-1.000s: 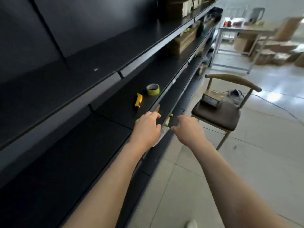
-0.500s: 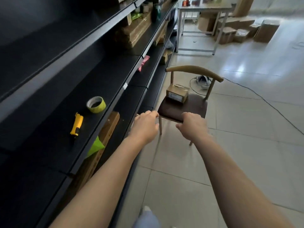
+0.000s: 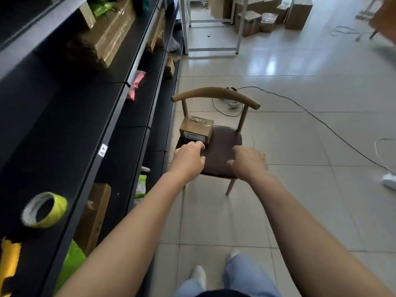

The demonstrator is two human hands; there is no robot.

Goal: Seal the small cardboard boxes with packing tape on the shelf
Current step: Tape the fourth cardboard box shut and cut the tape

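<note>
A small cardboard box (image 3: 196, 129) with a label on its near side sits on the dark seat of a wooden chair (image 3: 222, 153) in the aisle. My left hand (image 3: 188, 160) and my right hand (image 3: 248, 162) reach out over the seat, just short of the box, fingers loosely curled and holding nothing. A roll of yellow packing tape (image 3: 44, 210) lies on the black shelf (image 3: 70, 133) at the lower left. Below it, at the frame's edge, lies a yellow-handled cutter (image 3: 8, 262).
More cardboard boxes (image 3: 111, 33) sit farther along the shelves, and several stand on the floor by a white table frame (image 3: 210, 24). A black cable (image 3: 317, 118) and a white power strip (image 3: 389, 181) lie on the tiled floor to the right.
My view has swung away from the shelf toward the chair. Both hands have left the shelf edge and now hang over the chair seat, near the box.
</note>
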